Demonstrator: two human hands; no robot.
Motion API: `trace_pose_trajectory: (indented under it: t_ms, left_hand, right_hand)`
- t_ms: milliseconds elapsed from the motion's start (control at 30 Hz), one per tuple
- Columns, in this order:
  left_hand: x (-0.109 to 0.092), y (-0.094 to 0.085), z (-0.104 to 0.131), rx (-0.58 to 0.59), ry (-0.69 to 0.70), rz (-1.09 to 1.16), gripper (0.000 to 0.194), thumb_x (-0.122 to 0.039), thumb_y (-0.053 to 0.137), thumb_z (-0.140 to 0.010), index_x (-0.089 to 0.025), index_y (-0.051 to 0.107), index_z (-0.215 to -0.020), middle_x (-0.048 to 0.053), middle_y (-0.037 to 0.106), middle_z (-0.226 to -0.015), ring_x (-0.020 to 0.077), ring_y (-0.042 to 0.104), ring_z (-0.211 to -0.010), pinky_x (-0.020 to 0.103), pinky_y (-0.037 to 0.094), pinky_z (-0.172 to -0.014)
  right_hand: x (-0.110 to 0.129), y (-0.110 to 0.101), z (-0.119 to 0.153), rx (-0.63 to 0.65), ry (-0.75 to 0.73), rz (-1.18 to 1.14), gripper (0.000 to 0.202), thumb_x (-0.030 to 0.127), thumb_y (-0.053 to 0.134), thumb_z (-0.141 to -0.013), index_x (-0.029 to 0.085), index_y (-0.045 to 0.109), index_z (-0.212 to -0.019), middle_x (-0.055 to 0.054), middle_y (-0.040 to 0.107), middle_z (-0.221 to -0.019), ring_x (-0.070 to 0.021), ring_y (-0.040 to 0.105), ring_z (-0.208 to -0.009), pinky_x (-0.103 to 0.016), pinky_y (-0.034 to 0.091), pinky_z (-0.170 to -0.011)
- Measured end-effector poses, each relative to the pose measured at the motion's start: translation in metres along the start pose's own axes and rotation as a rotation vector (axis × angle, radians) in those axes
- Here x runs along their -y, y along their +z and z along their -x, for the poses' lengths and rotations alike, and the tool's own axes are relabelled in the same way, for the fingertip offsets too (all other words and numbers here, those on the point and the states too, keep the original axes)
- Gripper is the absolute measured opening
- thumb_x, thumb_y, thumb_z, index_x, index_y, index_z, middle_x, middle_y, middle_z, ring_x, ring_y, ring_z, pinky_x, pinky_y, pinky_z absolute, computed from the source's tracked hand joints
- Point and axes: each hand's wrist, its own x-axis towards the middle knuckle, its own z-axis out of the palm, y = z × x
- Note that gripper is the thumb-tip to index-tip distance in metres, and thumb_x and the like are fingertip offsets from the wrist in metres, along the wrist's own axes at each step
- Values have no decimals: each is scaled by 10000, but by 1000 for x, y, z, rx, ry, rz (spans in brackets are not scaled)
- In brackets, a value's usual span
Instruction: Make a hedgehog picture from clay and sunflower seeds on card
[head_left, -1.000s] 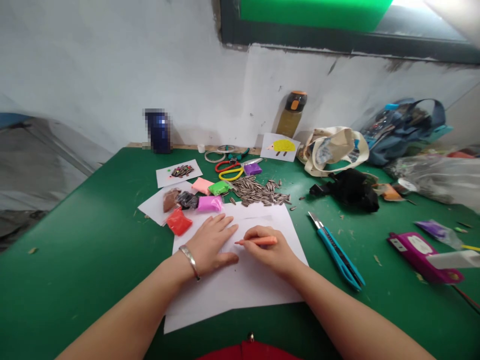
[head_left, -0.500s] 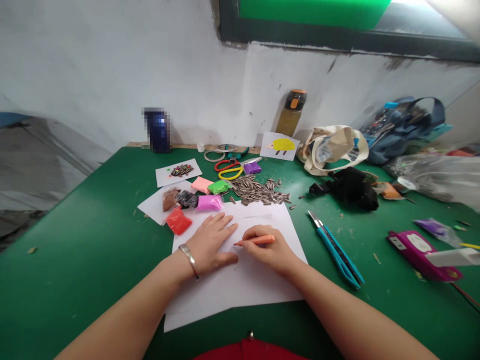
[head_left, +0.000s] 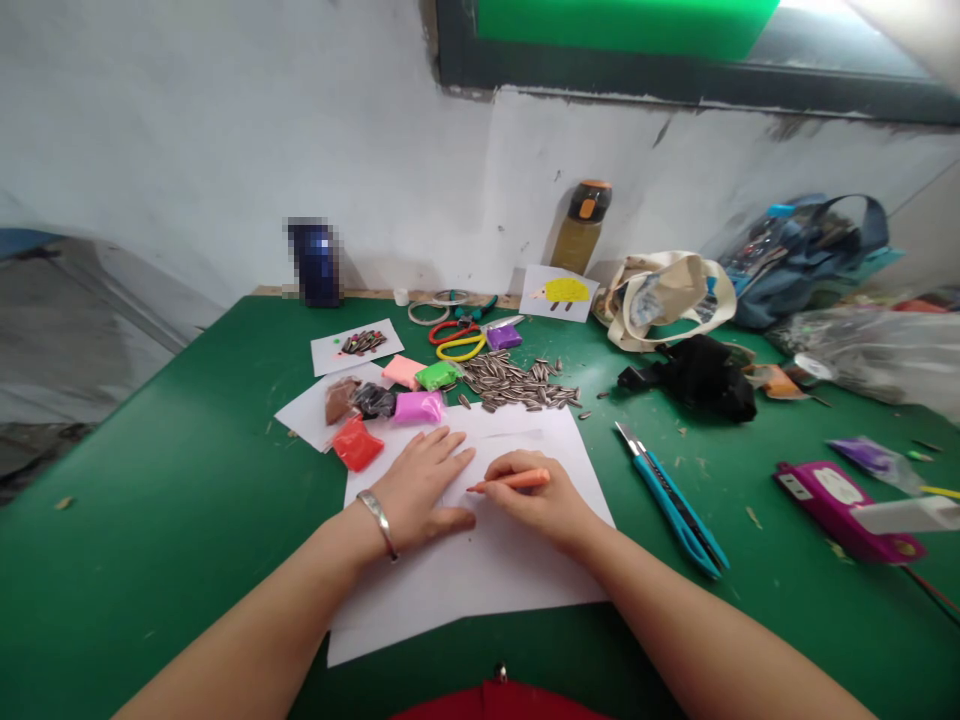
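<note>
White paper [head_left: 517,580] lies in front of me, apparently more than one sheet. My left hand [head_left: 424,485] rests flat on it, fingers spread, a silver bracelet [head_left: 377,522] round the wrist. An orange marker [head_left: 525,480] is pinched in my right hand [head_left: 544,500], its tip at the paper near my left thumb. Beyond the hands are clay packets, among them red [head_left: 358,443], purple-pink [head_left: 420,407], black [head_left: 374,400] and green [head_left: 439,375]. A pile of striped sunflower seeds [head_left: 510,380] lies beside them.
A blue utility knife [head_left: 675,510] with its blade showing lies right of the paper. Scissors [head_left: 461,347], a hedgehog picture [head_left: 559,292], a seed-covered card [head_left: 358,346] and a bottle [head_left: 581,230] stand or lie at the back. At right are a cloth bag [head_left: 675,295] and a magenta device [head_left: 847,510].
</note>
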Motion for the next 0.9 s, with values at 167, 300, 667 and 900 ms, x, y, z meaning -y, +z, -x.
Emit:
trace_pose_trajectory:
  t_ms: [167,300,667,900]
  left_hand:
    - [1,1,0,4,-5,-4,791,-574,619,-698,-202,391,-1357,141,300,-1463,358,217,-1348,534,198,-1081]
    - [1,0,0,4,2,-16,786,-578,609,-704,-202,388,-1358,144,300,-1462,357,221,-1347,535,205,-1077]
    - [0,0,0,9,-6,18,786,-547,631,-696,-194,391,-1356,144,300,-1463,367,213,-1347,542,194,-1079]
    - [1,0,0,10,-4,17,797,-564,627,-693,-196,388,-1359,144,293,-1466,366,201,-1351,544,187,-1080]
  right_hand:
    - [1,0,1,7,10,-7,100,168,571,-757,192,665,-732,10,685,-722,-123,600,-685,-217,426,-623]
    - [2,-1,0,19,-13,20,104,236,599,-770,192,690,-750,-4,695,-753,-134,600,-700,-233,429,-646]
    - [-1,1,-2,21,-22,54,112,240,590,-768,202,688,-731,2,696,-740,-134,592,-680,-241,419,-667]
    - [0,0,-1,9,33,-13,117,144,537,-722,188,635,-677,28,656,-661,-107,538,-607,-207,379,-561]
